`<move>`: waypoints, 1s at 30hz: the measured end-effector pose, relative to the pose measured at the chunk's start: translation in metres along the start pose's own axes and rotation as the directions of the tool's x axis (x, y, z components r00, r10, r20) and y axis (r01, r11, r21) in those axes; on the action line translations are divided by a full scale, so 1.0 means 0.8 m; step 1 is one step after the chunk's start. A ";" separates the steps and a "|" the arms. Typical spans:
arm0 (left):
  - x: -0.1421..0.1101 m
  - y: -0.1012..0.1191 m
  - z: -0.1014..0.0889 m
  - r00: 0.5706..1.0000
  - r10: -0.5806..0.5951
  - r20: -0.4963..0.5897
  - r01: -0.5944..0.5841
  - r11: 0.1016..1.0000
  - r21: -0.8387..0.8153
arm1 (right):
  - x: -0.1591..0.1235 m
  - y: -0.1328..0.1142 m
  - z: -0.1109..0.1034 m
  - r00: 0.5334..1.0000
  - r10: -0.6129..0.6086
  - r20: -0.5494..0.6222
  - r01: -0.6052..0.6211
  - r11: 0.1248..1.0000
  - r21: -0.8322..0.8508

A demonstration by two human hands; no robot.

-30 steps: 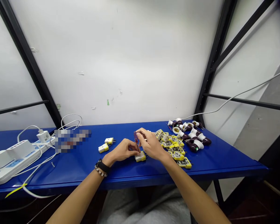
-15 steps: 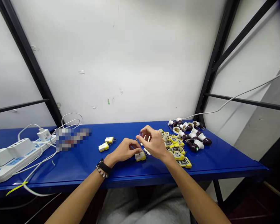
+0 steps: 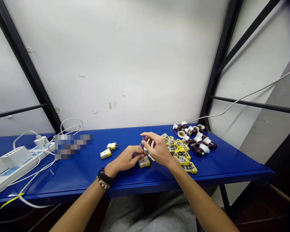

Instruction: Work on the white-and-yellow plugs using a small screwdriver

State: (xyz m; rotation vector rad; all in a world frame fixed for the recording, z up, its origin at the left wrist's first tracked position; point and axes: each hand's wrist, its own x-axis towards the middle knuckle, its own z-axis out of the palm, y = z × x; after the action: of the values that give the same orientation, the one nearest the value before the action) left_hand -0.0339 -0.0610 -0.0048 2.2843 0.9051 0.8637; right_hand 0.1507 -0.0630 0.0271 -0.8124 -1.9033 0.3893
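My right hand (image 3: 157, 149) is closed on a small screwdriver (image 3: 143, 138) with a see-through purplish handle, held upright. Its thin shaft points down at a white-and-yellow plug (image 3: 144, 163) lying on the blue table. The fingers of my left hand (image 3: 128, 157) are pinched together around the shaft's lower end, right above that plug; what lies between the fingertips is hidden. Behind my right hand, white pieces (image 3: 149, 144) are partly covered. A pile of yellow plug halves (image 3: 181, 148) with bare metal inside sits to the right of it.
Two white-and-yellow plugs (image 3: 106, 153) lie left of my hands. Dark lamp holders with white collars (image 3: 200, 141) are heaped at the back right. On the left stand a white power strip (image 3: 16, 169) and loose white cables (image 3: 42, 167). A black shelf frame (image 3: 211, 77) borders the table (image 3: 227, 161).
The index finger of my right hand has straightened over the top of the screwdriver handle. My left fingers stay by the plug. The whole view has shifted slightly.
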 end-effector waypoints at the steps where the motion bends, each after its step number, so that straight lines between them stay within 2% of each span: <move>1: 0.000 -0.001 0.001 1.000 -0.017 -0.017 0.017 1.000 -0.005 | 0.000 -0.002 0.000 1.000 -0.001 -0.002 0.001 1.000 -0.009; 6: 0.000 -0.007 0.004 0.993 -0.087 -0.083 0.086 0.996 -0.025 | 0.001 -0.008 0.000 0.999 -0.009 -0.046 0.006 0.998 -0.064; 11: -0.001 -0.003 0.004 0.998 -0.033 -0.056 0.035 0.998 0.049 | 0.001 -0.005 0.002 1.000 -0.005 -0.009 0.006 0.997 0.075; 18: -0.004 -0.001 0.006 0.994 -0.069 -0.079 0.071 0.997 0.024 | 0.000 -0.005 0.005 0.992 0.021 -0.123 -0.020 1.000 0.006; 24: -0.003 0.001 0.004 0.998 -0.051 -0.047 0.054 0.997 0.056 | -0.002 -0.004 0.005 1.000 0.027 -0.015 -0.026 0.997 0.078; 30: -0.005 0.005 0.002 0.998 -0.047 -0.029 0.049 0.996 0.071 | -0.001 -0.004 0.003 0.996 0.021 -0.089 -0.021 1.000 -0.003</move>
State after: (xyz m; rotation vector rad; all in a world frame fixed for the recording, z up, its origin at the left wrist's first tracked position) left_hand -0.0339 -0.0670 -0.0045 2.3066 1.0144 0.8567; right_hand 0.1480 -0.0655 0.0273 -0.8390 -1.8149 0.3569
